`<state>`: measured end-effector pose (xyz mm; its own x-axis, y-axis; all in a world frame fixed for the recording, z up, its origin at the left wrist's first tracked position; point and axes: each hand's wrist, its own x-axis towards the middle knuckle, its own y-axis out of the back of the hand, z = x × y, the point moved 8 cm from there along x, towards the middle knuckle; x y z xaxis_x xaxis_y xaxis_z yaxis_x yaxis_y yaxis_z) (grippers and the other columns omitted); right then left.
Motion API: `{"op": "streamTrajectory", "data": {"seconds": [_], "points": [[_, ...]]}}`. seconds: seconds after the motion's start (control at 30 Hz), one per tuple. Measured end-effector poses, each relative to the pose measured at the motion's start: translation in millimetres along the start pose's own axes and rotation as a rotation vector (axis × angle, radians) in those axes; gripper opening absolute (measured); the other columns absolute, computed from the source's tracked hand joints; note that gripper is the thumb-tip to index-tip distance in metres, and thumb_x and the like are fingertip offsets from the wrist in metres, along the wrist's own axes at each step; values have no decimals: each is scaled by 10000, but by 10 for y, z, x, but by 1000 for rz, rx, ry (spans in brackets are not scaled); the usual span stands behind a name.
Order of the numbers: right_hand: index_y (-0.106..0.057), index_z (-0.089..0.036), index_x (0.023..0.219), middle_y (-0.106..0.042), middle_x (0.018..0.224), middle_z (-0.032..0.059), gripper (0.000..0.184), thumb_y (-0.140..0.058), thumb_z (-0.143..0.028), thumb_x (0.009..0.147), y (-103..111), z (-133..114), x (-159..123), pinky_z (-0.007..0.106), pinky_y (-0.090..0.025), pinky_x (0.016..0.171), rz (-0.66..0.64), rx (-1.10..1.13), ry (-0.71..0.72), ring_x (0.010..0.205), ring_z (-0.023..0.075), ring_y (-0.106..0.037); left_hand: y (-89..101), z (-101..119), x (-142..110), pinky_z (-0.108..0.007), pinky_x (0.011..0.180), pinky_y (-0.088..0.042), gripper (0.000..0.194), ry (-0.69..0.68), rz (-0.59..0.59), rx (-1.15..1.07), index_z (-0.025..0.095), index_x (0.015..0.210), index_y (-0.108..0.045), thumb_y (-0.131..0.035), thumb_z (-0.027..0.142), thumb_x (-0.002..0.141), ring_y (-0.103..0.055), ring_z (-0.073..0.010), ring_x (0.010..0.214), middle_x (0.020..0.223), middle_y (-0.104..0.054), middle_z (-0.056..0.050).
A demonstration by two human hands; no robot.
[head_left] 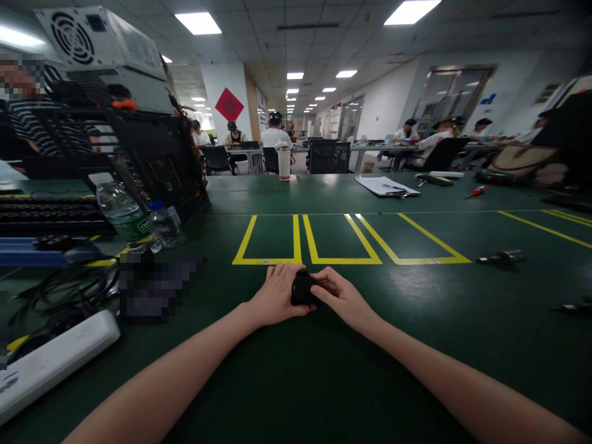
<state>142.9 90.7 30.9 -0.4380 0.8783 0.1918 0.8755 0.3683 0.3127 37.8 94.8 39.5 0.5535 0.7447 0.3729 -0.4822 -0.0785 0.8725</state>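
A small black rounded object (303, 288) sits between my hands at the middle of the green table (296, 382); its exact kind does not show. My left hand (274, 298) wraps round its left side, fingers over the far edge and thumb along the near edge. From the right, my right hand (346, 300) grips the same object with closed fingers, its thumb pressed on the face. Just beyond the hands, yellow tape (340, 261) marks several outlines on the table top.
At left stand a computer case (173, 163), a large water bottle (121, 209), a smaller bottle (165, 223), cables and a white power strip (60, 364). Tools, including a metal-tipped one (502, 256), lie at right. A clipboard (387, 185) and a cup (283, 161) are farther back.
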Motion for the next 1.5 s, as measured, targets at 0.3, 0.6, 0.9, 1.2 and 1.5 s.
{"op": "streamTrajectory", "data": {"seconds": [0.3, 0.6, 0.9, 1.2, 1.5], "points": [[-482, -184, 968, -551, 986, 33, 198, -516, -269, 792, -17, 79, 35, 381, -450, 860, -75, 46, -98, 933, 171, -547, -6, -3, 1, -411, 833, -338, 676, -6, 10, -7, 210, 1168, -315, -647, 447, 630, -422, -261, 977, 1081, -454, -72], [-477, -216, 951, -533, 973, 17, 169, -517, -256, 792, -9, -70, -20, 355, -451, 832, -31, -58, 32, 912, 159, -543, -22, -11, 2, -404, 823, -339, 678, -15, 23, 1, 191, 1165, -317, -642, 452, 631, -422, -259, 965, 1067, -455, -78], [-475, -199, 1027, -546, 994, 36, 273, -534, -279, 772, 44, 30, 29, 380, -408, 858, 21, -128, -32, 950, 183, -523, -25, -2, 10, -411, 822, -340, 666, -1, 2, 0, 203, 1162, -323, -639, 456, 632, -426, -264, 970, 1069, -455, -79], [-477, -228, 990, -525, 965, 16, 222, -532, -261, 778, 25, -104, -33, 344, -409, 812, -11, -224, 66, 904, 177, -511, -31, -14, 9, -406, 825, -349, 671, -9, 8, 4, 190, 1160, -327, -653, 430, 625, -426, -259, 968, 1081, -452, -79], [-452, -220, 1040, -523, 1012, 36, 251, -492, -294, 803, 48, 3, 9, 371, -394, 850, 56, -203, -8, 968, 190, -496, -15, -11, 11, -413, 827, -351, 668, -3, 6, -7, 199, 1162, -331, -642, 458, 631, -430, -260, 963, 1065, -458, -72]]}}
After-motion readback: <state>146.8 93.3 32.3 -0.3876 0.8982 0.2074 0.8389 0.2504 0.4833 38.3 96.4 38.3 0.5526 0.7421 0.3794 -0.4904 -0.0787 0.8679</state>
